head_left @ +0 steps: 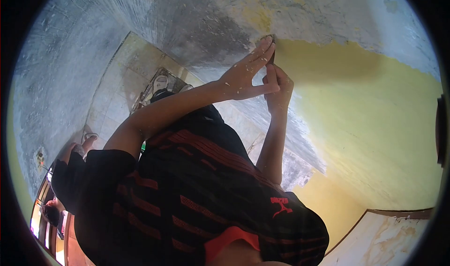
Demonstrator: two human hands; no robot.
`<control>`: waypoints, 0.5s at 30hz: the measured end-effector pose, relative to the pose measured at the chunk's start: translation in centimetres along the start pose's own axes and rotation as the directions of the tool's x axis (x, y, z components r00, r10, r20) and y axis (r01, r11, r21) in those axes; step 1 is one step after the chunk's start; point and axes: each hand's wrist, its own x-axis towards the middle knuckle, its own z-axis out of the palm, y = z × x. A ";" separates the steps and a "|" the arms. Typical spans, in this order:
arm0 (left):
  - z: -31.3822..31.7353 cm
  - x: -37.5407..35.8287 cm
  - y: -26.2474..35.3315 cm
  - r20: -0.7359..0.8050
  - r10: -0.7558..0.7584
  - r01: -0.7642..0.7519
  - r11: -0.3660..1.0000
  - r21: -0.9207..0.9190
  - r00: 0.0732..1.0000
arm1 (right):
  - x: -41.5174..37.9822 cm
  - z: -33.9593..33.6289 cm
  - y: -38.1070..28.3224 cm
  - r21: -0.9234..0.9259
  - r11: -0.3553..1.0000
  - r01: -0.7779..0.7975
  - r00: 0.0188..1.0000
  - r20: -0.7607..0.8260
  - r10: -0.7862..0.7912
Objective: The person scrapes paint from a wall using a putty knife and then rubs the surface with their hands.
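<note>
In the head view my right hand [280, 89] is closed around the lower end of a dark, narrow scraper [272, 56], mostly hidden by my fingers. Its tip meets the wall where yellow paint [337, 64] borders the stripped grey surface [211, 36]. My left hand [246, 76] lies along the scraper with its fingers stretched out, their tips pressing near the blade end. The left thumb is spread away and reaches to my right hand. Pale flakes stick to the left hand and forearm.
Below is a tiled floor [110, 97], with a sandal [160, 82] at my foot. Another person's foot [89, 138] shows at the left. A wall fitting with wires [41, 159] is at the far left, and a stained white panel [384, 238] is at the lower right.
</note>
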 end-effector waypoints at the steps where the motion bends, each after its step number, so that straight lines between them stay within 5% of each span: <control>1: 0.1 0.1 -0.2 -0.033 0.021 -0.021 1.000 0.012 0.999 | 0.6 -0.1 -0.1 -0.110 0.992 0.055 0.998 0.017 -0.053; 4: 0.1 -0.1 0.1 -0.066 0.030 -0.027 0.999 0.046 0.997 | 1.6 0.4 0.0 -0.057 0.988 0.146 0.986 0.089 -0.141; 6: -0.1 0.1 0.3 -0.073 0.027 -0.021 0.996 0.082 0.997 | 0.6 0.8 0.0 -0.206 0.965 0.160 0.987 0.038 -0.155; 8: 0.1 0.0 0.6 -0.026 -0.024 0.025 0.998 0.050 0.999 | 0.4 1.0 1.2 -0.060 0.996 0.066 0.997 -0.034 -0.069; 9: -0.4 0.2 0.5 -0.027 -0.028 0.030 0.998 0.054 0.999 | 1.3 1.0 0.9 -0.216 0.950 0.224 0.974 0.019 -0.225; 12: -0.1 0.1 0.5 -0.109 -0.045 0.055 0.994 0.090 0.993 | 1.3 2.0 0.8 -0.024 0.991 0.134 0.991 0.023 -0.133; 15: -0.2 -0.1 0.3 -0.043 -0.057 0.062 0.987 0.146 0.997 | 0.5 2.3 1.4 -0.091 0.983 0.157 0.987 -0.007 -0.158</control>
